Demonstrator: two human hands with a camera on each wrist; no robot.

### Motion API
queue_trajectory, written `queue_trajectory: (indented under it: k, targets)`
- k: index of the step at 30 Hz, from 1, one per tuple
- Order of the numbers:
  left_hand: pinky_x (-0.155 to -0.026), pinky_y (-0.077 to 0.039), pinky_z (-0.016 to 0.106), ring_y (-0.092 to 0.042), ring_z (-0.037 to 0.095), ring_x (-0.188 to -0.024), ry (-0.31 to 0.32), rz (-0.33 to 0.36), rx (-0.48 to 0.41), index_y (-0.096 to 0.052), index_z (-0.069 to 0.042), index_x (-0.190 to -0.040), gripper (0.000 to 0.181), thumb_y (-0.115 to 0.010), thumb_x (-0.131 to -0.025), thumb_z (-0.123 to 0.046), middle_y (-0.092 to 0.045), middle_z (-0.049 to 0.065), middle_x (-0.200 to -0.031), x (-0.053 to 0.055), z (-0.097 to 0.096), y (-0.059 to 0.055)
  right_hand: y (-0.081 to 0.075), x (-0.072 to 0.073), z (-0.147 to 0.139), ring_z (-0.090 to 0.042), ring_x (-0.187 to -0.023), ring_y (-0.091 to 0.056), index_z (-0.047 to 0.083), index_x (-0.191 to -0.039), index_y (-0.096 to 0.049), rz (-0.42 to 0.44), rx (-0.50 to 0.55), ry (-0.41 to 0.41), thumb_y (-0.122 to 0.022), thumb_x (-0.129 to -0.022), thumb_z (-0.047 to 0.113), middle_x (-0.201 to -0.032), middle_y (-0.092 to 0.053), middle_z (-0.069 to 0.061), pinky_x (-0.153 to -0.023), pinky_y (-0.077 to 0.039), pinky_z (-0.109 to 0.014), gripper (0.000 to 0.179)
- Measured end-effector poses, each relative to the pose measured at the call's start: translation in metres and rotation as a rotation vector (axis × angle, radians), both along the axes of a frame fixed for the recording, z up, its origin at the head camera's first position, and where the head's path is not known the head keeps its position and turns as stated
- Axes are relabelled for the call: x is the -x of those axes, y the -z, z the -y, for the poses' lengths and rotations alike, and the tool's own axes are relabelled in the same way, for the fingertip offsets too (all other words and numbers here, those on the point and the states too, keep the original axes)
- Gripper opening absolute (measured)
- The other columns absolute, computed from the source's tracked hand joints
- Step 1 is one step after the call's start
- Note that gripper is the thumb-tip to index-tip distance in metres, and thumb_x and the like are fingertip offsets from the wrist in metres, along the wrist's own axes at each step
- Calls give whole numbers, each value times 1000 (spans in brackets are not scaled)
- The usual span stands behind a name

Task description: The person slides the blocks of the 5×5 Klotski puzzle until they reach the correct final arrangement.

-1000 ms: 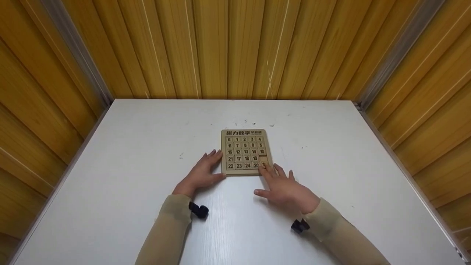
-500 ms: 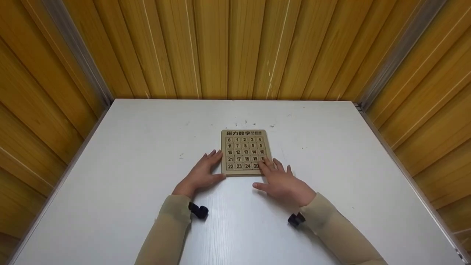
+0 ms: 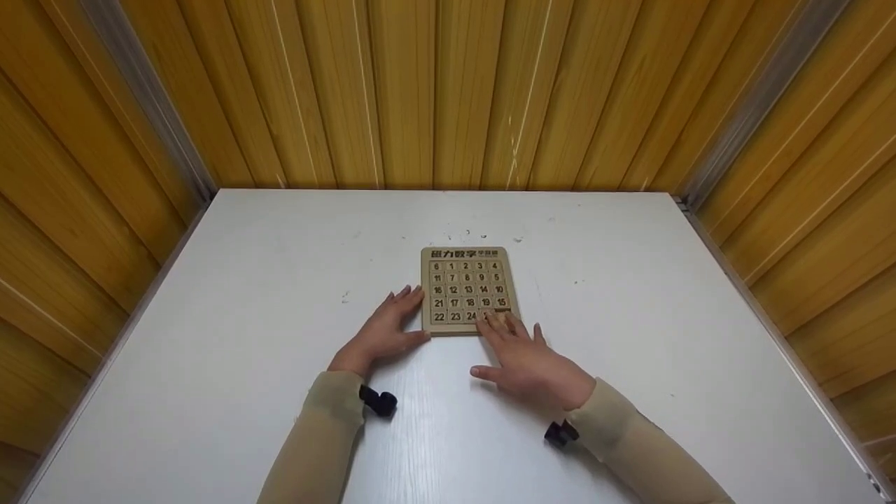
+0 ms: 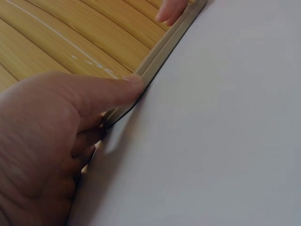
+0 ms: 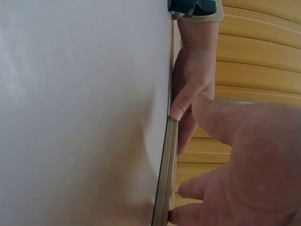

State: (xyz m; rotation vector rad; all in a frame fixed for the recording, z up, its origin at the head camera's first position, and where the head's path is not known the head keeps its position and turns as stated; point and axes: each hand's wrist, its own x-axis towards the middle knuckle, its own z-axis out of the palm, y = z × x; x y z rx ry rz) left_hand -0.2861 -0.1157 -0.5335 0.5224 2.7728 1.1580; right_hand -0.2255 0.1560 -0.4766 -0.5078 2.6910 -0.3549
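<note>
A wooden number slide puzzle lies flat on the white table, its numbered tiles in rows under a strip of dark printed characters. At its near left corner my left hand holds the frame, thumb against the near edge and fingers along the left side. My right hand reaches over the near right corner, fingertips on the bottom row, thumb held out away from the board. Those fingers cover the tile beside 24 and most of the corner slot. A dark gap shows just under the 15 tile.
The white table extends around the puzzle, with small dark marks behind it. Yellow wood-grain panels rise at the back and both sides. A small black camera is strapped at the right cuff, another at the left.
The 15 tile has slid up into the fourth row, below 10. My right fingers followed it up, then came back down and left onto the bottom row. My left hand has stayed put.
</note>
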Motion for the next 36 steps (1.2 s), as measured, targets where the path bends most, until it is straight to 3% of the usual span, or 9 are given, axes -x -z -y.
queue_trajectory:
  k: [7,14,19,27,36]
  targets:
    - [-133,-11,55,-17,34,-161,13,-3,-6,-36,-10,-160,84,-77,-89,-28,-30,10,-169,0,1,0,-2,-1,-12,-37,-162,4,20,-167,-12,-7,5,16,-56,-99,59,-175,-6,-8,-126,3,-73,90]
    - [-134,-11,49,-16,27,-162,-19,29,32,-35,-13,-160,84,-77,-90,-31,-30,4,-170,1,-2,1,-6,2,-21,-39,-162,3,15,-166,-16,7,26,35,-57,-99,57,-174,-15,-9,-125,5,-73,89]
    - [-133,-12,51,-16,29,-162,-22,27,23,-36,-13,-160,84,-77,-90,-30,-31,3,-170,0,-2,2,-7,1,-7,-36,-162,5,20,-167,-16,-12,37,30,-59,-98,58,-175,-12,-5,-127,5,-70,89]
    - [-132,-14,55,-16,37,-161,-26,20,5,-37,-14,-160,84,-78,-89,-32,-30,6,-170,-1,-2,0,-4,2,18,-37,-162,6,22,-167,-14,-11,15,-41,-57,-97,62,-175,-4,-5,-128,3,-68,91]
    - [-133,-12,53,-17,33,-161,-5,-1,13,-35,-13,-160,84,-77,-89,-31,-30,6,-170,-1,0,0,2,2,16,-35,-162,4,23,-167,-9,-16,-27,-44,-56,-97,64,-175,-3,-3,-127,4,-69,94]
